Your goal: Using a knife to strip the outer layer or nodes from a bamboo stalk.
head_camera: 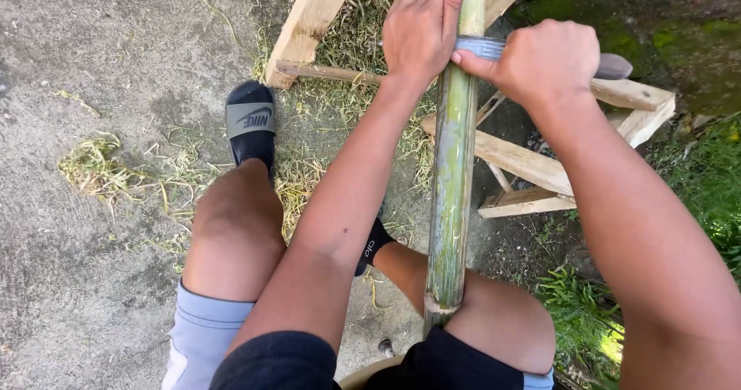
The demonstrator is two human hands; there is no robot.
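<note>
A long green bamboo pole (451, 182) runs from my lap up and away over a wooden frame. My left hand (421, 27) lies on the pole's upper left side, fingers wrapped onto it. My right hand (544, 58) is closed around the handle of a knife whose grey blade (480, 47) lies across the pole, just below my left fingertips. The blade's far end (614, 66) sticks out to the right of my fist.
A rough wooden frame (532, 166) of pale planks stands under the pole. My legs are bent, with a foot in a black sock and slide sandal (251, 120) on concrete ground (93, 66). Bamboo shavings (100, 170) lie scattered about. Grass (702, 182) grows on the right.
</note>
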